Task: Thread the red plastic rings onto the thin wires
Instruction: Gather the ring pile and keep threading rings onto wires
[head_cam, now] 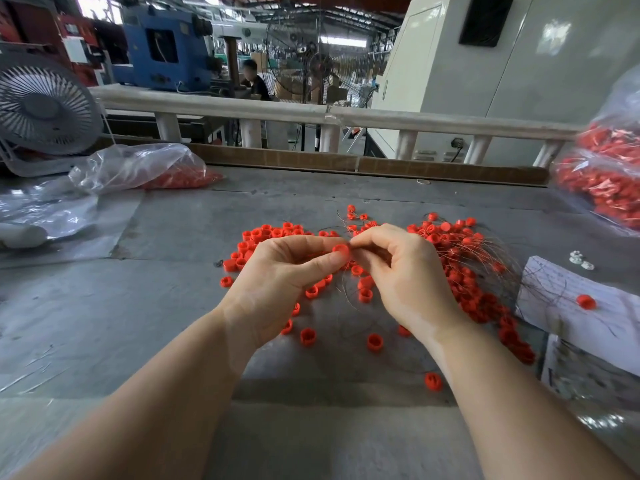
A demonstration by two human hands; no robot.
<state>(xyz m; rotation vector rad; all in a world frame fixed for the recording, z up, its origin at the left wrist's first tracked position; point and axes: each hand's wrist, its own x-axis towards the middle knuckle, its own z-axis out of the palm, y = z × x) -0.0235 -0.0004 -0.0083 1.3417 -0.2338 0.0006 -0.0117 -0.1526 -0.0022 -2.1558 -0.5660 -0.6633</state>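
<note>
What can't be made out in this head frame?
- Wire at the held ring: too thin, hidden by right hand fingertips; threaded or not, cannot tell.
- Rings under left hand: covered.
- Right bag: cut off by frame edge, blurred.
- Writing on paper: too small.

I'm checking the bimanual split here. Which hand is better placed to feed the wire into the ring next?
Probably the right hand: its fingertips pinch at the red ring, which the left hand grips steady; the wire itself is too thin to see there.
</note>
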